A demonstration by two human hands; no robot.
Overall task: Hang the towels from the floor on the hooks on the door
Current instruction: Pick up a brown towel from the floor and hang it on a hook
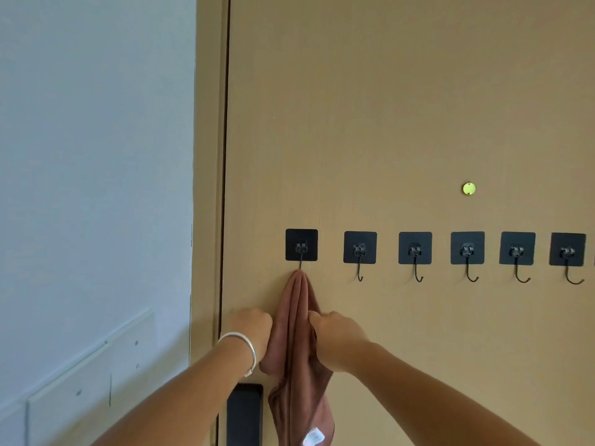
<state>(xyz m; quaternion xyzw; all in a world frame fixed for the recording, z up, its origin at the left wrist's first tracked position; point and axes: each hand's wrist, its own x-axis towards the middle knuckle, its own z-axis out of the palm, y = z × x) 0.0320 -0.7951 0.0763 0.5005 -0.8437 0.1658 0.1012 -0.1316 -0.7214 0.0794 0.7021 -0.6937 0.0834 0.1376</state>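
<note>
A brown towel (297, 317) hangs bunched from the leftmost hook (301, 249) on the tan door (386, 123). My left hand (254, 329), with a silver bracelet on its wrist, grips the towel's left side. Gripping the right side at about the same height is my right hand (335, 336). A white label shows at the towel's lower end. Several more black square hooks (467, 252) run in a row to the right, all bare.
A small brass peephole (468, 188) sits above the hook row. A black lock panel (246, 413) is at the door's left edge below my left hand. The door frame (209, 188) and a pale wall (96, 156) lie to the left.
</note>
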